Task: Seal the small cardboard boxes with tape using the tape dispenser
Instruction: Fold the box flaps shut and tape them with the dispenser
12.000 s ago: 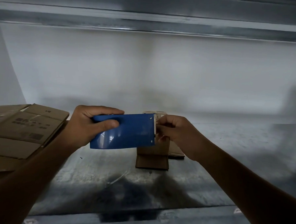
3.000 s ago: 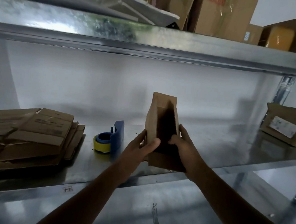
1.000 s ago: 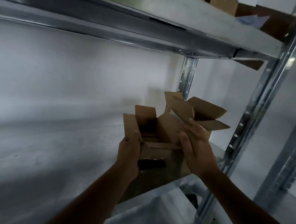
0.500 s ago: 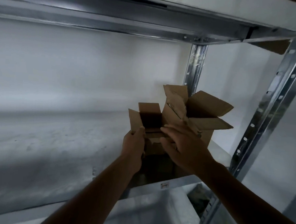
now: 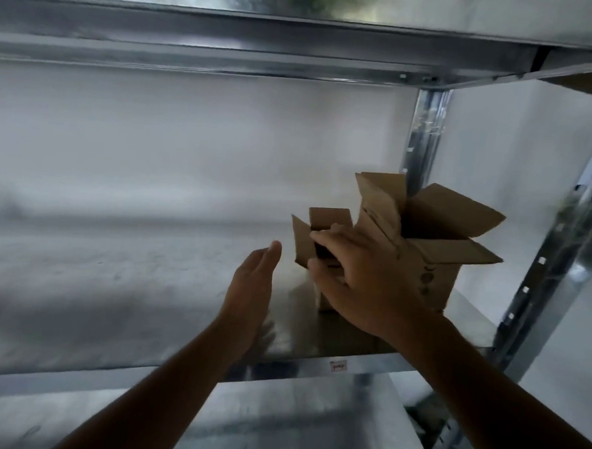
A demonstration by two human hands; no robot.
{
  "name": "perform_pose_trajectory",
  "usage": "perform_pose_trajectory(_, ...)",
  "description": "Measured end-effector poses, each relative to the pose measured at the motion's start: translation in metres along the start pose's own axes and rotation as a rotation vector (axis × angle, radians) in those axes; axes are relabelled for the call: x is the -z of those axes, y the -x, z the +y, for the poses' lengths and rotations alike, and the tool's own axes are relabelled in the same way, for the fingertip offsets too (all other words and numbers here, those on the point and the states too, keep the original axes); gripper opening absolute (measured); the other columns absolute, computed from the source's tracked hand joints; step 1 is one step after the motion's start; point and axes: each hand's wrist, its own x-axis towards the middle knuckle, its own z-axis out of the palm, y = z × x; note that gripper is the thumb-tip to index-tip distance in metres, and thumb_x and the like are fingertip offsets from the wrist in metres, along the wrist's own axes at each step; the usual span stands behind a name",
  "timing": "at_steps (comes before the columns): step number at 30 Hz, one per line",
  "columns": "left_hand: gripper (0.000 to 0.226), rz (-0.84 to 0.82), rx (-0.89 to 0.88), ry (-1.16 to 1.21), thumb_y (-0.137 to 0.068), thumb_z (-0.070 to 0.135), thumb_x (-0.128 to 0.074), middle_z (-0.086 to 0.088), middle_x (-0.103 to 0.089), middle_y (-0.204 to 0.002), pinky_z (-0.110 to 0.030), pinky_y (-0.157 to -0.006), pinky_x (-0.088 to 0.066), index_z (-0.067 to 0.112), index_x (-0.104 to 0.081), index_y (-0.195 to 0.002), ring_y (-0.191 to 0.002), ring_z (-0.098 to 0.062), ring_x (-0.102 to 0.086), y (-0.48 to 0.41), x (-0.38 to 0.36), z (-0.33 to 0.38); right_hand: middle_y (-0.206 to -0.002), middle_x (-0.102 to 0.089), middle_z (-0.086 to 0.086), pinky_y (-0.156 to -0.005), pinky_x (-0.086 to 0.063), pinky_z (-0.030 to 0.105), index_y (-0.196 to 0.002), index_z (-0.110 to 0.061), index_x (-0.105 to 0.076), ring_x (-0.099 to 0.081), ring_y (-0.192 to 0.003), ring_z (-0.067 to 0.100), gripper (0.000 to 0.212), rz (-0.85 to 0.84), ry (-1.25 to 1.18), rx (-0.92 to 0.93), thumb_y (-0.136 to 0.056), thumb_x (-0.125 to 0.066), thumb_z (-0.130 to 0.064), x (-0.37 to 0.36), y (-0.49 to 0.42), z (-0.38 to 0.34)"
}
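Boxes at right end of shelf (image 5: 120,283), close to front edge, by rear upright post (image 5: 426,138): small box (image 5: 329,218) on the left, larger box (image 5: 435,283) touching or just beside it on the right, contact line hidden behind right hand (image 5: 360,279). Both standing upright, top flaps (image 5: 460,212) up and splayed, no tape visible on any seam in view. On small box: right hand, digits spread over open top and near face; clamped or merely resting, cannot tell, too much blur. Other side: left hand (image 5: 252,284) flat, fingers straight and together, pointing toward back of shelf, holding nothing, hovering just left of small box with clear gap to it. Hands apart from each other. No tape dispenser in frame. Progress estimate: near zero for these two as far as visible: flaps not folded, nothing sealed; bottom seams hidden, so no call on those. Remaining, by my read: fold small box flaps shut, hold down, fetch dispenser, run strip along centre seam, cut, repeat for larger box. Likely snag: stiff flaps springing back with one hand off to get the dispenser. Rest of shelf blurred, nothing else identifiable; upper shelf beam (image 5: 228,49) overhead.
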Motion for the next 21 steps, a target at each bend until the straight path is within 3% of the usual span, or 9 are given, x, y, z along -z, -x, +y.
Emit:
perform_pose_trajectory(2, 0.041, 0.071, -0.143, -0.265, -0.102, 0.049, -0.049, 0.007, -0.059, -0.14, -0.027, -0.101, -0.038, 0.026, -0.061, -0.134, -0.127, -0.011, -0.053, 0.006, 0.03, -0.002, -0.145, -0.056, -0.003, -0.118, -0.035, 0.041, -0.145, -0.022, -0.051, -0.045, -0.139, 0.016, 0.069, -0.064, 0.027, 0.05, -0.095, -0.023, -0.061, -0.016, -0.004, -0.017)
perform_pose_trajectory(4, 0.038, 0.123, -0.262, -0.512, -0.102, 0.043, -0.053, 0.008, -0.055, -0.144, -0.025, -0.104, -0.035, 0.028, -0.061, -0.136, -0.131, -0.008, -0.049, 0.013, 0.065, -0.003, -0.156, -0.044, -0.002, -0.125, -0.013, 0.034, -0.152, -0.022, -0.042, -0.029, -0.15, 0.017, 0.068, -0.118, 0.053, 0.105, -0.098, -0.024, -0.06, -0.035, -0.007, -0.034)
perform_pose_trajectory(7, 0.045, 0.168, -0.327, -0.882, -0.101, 0.046, -0.051, 0.003, -0.04, -0.159, -0.043, -0.123, -0.022, 0.03, -0.055, -0.143, -0.151, -0.021, -0.026, 0.027, 0.121, -0.007, -0.165, -0.026, -0.002, -0.117, 0.013, 0.023, -0.159, -0.025, -0.027, -0.012, -0.155, 0.018, 0.061, -0.197, 0.057, 0.135, -0.105, -0.03, -0.053, -0.064, -0.011, -0.065)
perform_pose_trajectory(11, 0.055, 0.222, -0.254, -1.146, -0.1, 0.061, -0.039, 0.007, -0.019, -0.168, -0.053, -0.125, -0.007, 0.039, -0.043, -0.15, -0.157, -0.025, -0.003, 0.059, 0.195, -0.008, -0.168, -0.02, 0.002, -0.127, -0.003, 0.039, -0.16, -0.025, -0.023, -0.007, -0.156, 0.019, 0.07, -0.275, -0.004, 0.152, -0.101, -0.019, -0.062, -0.1, -0.018, -0.12)
perform_pose_trajectory(14, 0.059, 0.265, -0.199, -1.209, -0.099, 0.064, -0.036, 0.008, -0.014, -0.169, -0.054, -0.125, -0.004, 0.041, -0.037, -0.153, -0.157, -0.025, 0.001, 0.092, 0.245, -0.003, -0.168, -0.019, 0.003, -0.127, -0.004, 0.04, -0.16, -0.023, -0.024, -0.008, -0.156, 0.02, 0.063, -0.293, -0.05, 0.183, -0.105, -0.031, -0.053, -0.116, -0.023, -0.172)
perform_pose_trajectory(18, 0.061, 0.343, -0.121, -1.276, -0.099, 0.065, -0.035, 0.009, -0.009, -0.17, -0.053, -0.125, 0.002, 0.04, -0.034, -0.154, -0.157, -0.024, 0.008, 0.151, 0.325, 0.005, -0.168, -0.018, 0.0, -0.126, -0.005, 0.043, -0.16, -0.027, -0.024, -0.007, -0.156, 0.019, 0.061, -0.305, -0.111, 0.227, -0.105, -0.03, -0.054, -0.129, -0.016, -0.263)
perform_pose_trajectory(21, 0.069, 0.41, -0.093, -1.336, -0.094, 0.074, -0.028, 0.006, -0.018, -0.168, -0.054, -0.126, -0.005, 0.039, -0.038, -0.152, -0.157, -0.026, -0.001, 0.203, 0.401, 0.017, -0.168, -0.02, -0.001, -0.126, -0.009, 0.044, -0.159, -0.028, -0.025, -0.011, -0.155, 0.02, 0.061, -0.291, -0.145, 0.286, -0.105, -0.031, -0.055, -0.137, -0.006, -0.339)
